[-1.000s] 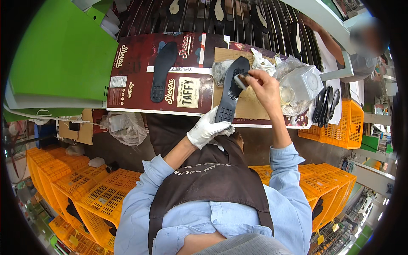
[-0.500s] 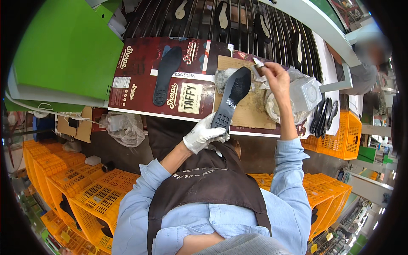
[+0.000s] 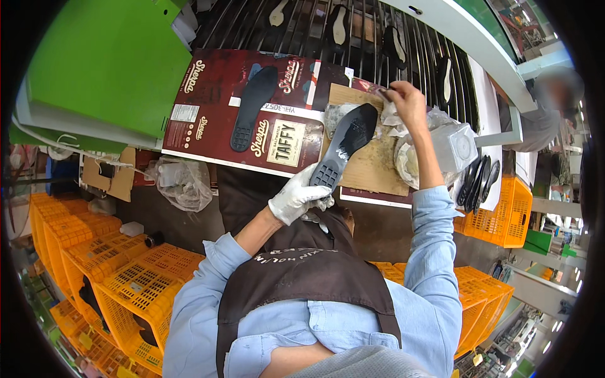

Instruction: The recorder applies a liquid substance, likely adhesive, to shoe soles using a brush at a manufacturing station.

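My left hand (image 3: 299, 194), in a white glove, grips a black shoe sole (image 3: 345, 146) by its heel end. The sole tilts up and to the right, a grid of small hollows at its heel and a wet, shiny patch towards the front. My bare right hand (image 3: 408, 104) is pinched beyond the sole's toe, closed on what looks like a small brush (image 3: 382, 94), mostly hidden by the fingers. Below that hand are crumpled plastic and a plastic-lined round container (image 3: 406, 160). Another black sole (image 3: 255, 107) lies on the dark red cardboard (image 3: 217, 135) to the left.
A roller conveyor (image 3: 309, 38) with several dark soles with pale middles runs along the far side. A clear plastic tub (image 3: 455, 146) and stacked black soles (image 3: 477, 183) stand at the right. Orange crates (image 3: 148, 271) surround me; a green panel (image 3: 107, 69) rises at left. Someone stands at far right.
My right hand has moved slightly up and left, and the brush-like thing's white tip has turned mostly out of sight. My left hand still holds the sole. The whole view has shifted slightly.
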Available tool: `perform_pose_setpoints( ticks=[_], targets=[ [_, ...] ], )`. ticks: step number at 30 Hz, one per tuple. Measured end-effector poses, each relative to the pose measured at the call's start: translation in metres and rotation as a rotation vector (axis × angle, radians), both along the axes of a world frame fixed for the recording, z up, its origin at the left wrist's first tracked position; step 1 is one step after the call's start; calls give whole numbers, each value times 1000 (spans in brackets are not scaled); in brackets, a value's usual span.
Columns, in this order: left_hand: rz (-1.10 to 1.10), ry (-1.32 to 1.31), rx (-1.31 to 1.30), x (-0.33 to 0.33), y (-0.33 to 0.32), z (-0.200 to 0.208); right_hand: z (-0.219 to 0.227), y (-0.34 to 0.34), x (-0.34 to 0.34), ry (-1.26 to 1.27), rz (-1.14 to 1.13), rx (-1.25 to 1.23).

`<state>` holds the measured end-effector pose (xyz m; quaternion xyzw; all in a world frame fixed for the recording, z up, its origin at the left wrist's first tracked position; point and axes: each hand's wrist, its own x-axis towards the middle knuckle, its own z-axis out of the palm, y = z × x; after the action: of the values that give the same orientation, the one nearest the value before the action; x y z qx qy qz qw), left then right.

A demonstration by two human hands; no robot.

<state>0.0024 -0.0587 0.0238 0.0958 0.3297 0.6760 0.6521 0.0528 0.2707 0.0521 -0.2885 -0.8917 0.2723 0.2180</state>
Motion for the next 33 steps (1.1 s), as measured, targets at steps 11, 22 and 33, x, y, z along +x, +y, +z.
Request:
perform_pose_setpoints(
  ticks=[11, 22, 33],
  targets=[
    [44, -23, 17, -3, -2, 5, 12, -17, -17, 99, 303, -488],
    [38, -45, 35, -6, -3, 4, 38, -80, -21, -213, 700, -397],
    [72, -46, 57, -7, -5, 13, 31, -97, -21, -138, 634, -289]
  ],
)
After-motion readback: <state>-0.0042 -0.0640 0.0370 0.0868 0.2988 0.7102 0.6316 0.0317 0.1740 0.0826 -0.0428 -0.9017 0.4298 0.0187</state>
